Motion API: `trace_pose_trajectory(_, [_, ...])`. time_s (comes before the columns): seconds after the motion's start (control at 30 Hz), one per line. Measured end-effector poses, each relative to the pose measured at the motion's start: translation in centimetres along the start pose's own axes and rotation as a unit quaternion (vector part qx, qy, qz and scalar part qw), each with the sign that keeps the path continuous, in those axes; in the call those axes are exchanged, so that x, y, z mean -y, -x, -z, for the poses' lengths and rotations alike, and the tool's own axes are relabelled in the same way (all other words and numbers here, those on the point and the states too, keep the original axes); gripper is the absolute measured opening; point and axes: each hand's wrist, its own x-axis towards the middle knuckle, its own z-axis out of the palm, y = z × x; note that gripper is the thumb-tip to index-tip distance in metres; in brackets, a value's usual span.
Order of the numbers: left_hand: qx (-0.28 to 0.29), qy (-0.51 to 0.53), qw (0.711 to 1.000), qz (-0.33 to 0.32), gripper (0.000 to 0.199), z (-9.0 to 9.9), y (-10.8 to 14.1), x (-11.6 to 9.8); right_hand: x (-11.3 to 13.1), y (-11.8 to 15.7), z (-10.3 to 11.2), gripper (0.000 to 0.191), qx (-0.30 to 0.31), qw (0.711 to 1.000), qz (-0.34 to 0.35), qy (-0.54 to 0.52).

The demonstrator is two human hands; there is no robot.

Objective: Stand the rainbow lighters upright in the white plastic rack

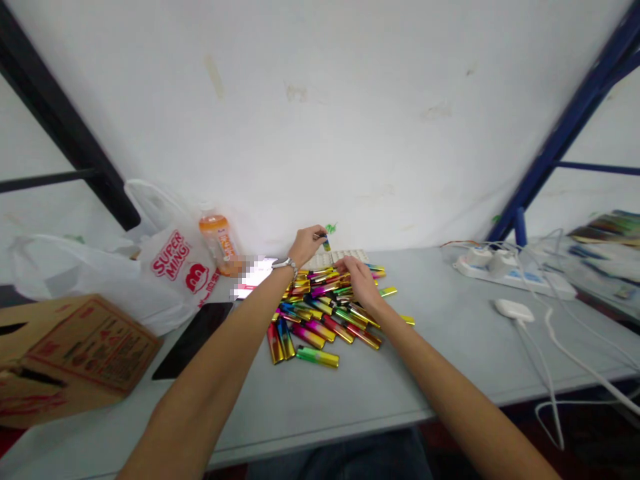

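Note:
A pile of shiny, multicoloured lighters [317,327] lies on the grey table, one green and yellow lighter [318,357] nearest the front edge. Behind the pile, against the wall, is a pale tray [327,259] with a grid of small cells, partly hidden by my hands. My left hand [307,244], with a bracelet at the wrist, pinches a small dark and yellow lighter [327,243] upright above the tray. My right hand [359,279] is over the pile's back right, its fingers curled together at the tray's front edge. What they hold, if anything, is hidden.
Left of the pile are a lit phone screen [255,277], a dark flat tablet [193,343], an orange drink bottle [220,243], a white plastic bag [167,267] and a cardboard box [85,360]. To the right are a power strip [520,277], a white charger [514,310] and loose cables.

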Motion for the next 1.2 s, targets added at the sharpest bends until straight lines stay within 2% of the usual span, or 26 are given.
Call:
trace_pose_trajectory(0.17, [0.046,-0.046,0.998,-0.008,0.015,-0.8,-0.7,1.3,-0.5,-0.5,0.3,0.048,-0.009,0.999,-0.023,-0.022])
trace_pose_trajectory(0.43, [0.062,-0.054,0.996,-0.020,0.017,-0.7,-1.7,2.1,-0.5,-0.9,0.7,0.051,-0.002,0.999,-0.040,-0.019])
trace_pose_trajectory(0.67, [0.045,-0.041,0.998,0.012,0.015,-0.7,-2.0,2.8,-0.8,-1.3,0.9,0.055,0.004,0.999,-0.042,-0.010])
trace_pose_trajectory(0.87, [0.021,-0.113,0.992,-0.048,0.017,-0.7,-1.3,2.2,-1.0,-1.4,1.2,0.056,0.007,0.999,-0.043,0.006])
trace_pose_trajectory(1.0, [0.036,-0.107,0.992,-0.062,0.018,-0.7,-1.2,2.1,-1.0,-1.5,1.3,0.057,0.006,0.999,-0.043,0.019])
trace_pose_trajectory(1.2, [0.057,-0.033,0.996,-0.054,0.014,-0.2,-2.0,3.0,-1.1,-1.6,1.5,0.053,0.009,0.999,-0.016,0.038])
